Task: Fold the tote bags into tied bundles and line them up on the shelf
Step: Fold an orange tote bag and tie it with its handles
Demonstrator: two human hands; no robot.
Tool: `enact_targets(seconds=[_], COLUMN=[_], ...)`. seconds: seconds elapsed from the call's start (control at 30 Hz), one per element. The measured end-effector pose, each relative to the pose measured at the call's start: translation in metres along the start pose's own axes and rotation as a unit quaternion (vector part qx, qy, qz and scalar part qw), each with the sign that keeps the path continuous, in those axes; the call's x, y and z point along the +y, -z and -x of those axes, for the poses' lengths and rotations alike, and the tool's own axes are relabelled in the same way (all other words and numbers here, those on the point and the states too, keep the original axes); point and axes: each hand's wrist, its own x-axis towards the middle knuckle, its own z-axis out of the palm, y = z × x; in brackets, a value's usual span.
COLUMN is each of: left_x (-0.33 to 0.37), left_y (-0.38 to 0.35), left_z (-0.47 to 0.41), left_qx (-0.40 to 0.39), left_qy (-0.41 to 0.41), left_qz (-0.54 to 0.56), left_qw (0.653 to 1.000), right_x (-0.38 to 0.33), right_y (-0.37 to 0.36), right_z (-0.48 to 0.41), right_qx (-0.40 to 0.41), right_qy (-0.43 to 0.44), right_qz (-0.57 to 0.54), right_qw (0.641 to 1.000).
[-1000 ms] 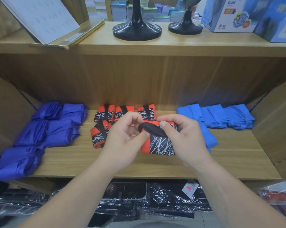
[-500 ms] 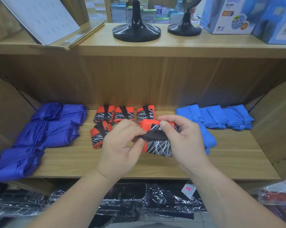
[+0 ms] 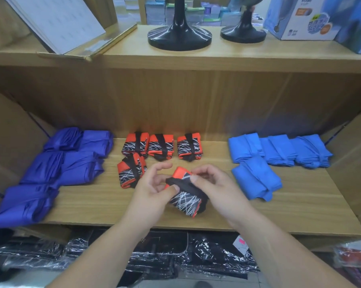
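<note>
Two hands seem mid-tie: left hand [image 3: 152, 189] and right hand [image 3: 220, 187] each pinch the black strap [image 3: 184, 185] round the orange bundle [image 3: 184, 202], held over the shelf [image 3: 300, 206] front — next probably calls for cinching it snug.

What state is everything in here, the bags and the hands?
Held orange bundle: in both hands, black strap across it.
Left hand: grips that bundle, thumb on strap.
Right hand: pinches the strap.
Four orange bundles: strapped, lying on shelf.
Light blue bundles: folded, on shelf.
</note>
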Motion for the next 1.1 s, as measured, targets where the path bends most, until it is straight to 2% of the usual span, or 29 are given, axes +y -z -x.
enact_targets(seconds=[0.1,0.17,0.23,0.37,0.43,0.5,0.57,0.67,0.73,0.8,0.87,0.93,0.97,1.1], left_x=[-0.001,-0.004,-0.009,-0.023,-0.026,-0.031,-0.036,-0.047,-0.051,-0.053,-0.054,-0.052,-0.052,-0.055], left_y=[0.01,0.015,0.023,0.049,0.065,0.08,0.089,0.095,0.099,0.105,0.111,0.116,0.118,0.128], left_z=[-0.004,-0.01,-0.017,-0.024,-0.027,-0.034,-0.042,-0.05,-0.055,-0.058,-0.059,-0.057,-0.057,-0.059], left_qx=[-0.025,-0.005,0.022,0.083,0.137,0.169,0.144,0.085,0.075,0.076,0.072,0.073,0.074,0.036], left_qy=[0.01,-0.015,-0.033,-0.101,-0.156,-0.143,-0.105,-0.091,-0.108,-0.127,-0.143,-0.129,-0.122,-0.145], left_qz=[-0.016,-0.07,-0.147,-0.278,-0.367,-0.464,-0.523,-0.543,-0.516,-0.503,-0.499,-0.476,-0.471,-0.506], left_qw=[1.0,0.997,0.988,0.952,0.907,0.858,0.834,0.831,0.846,0.852,0.852,0.867,0.871,0.849], right_x=[0.005,0.01,0.016,0.03,0.037,0.045,0.051,0.059,0.061,0.064,0.068,0.073,0.074,0.068], right_y=[0.002,-0.001,-0.009,-0.027,-0.034,-0.039,-0.045,-0.051,-0.054,-0.055,-0.055,-0.055,-0.055,-0.067], right_z=[-0.003,-0.007,-0.012,-0.032,-0.044,-0.057,-0.066,-0.075,-0.073,-0.07,-0.065,-0.065,-0.067,-0.073], right_qx=[-0.082,-0.124,-0.128,-0.034,0.029,0.065,0.073,0.113,0.135,0.104,0.036,0.01,0.017,0.068], right_qy=[-0.064,-0.079,-0.071,-0.049,-0.031,-0.005,0.025,0.096,0.151,0.179,0.164,0.147,0.143,0.135], right_qz=[-0.011,-0.018,-0.007,-0.024,-0.019,-0.001,0.04,0.164,0.239,0.258,0.259,0.267,0.279,0.322], right_qw=[0.994,0.989,0.989,0.998,0.999,0.998,0.996,0.975,0.95,0.944,0.951,0.952,0.95,0.935])
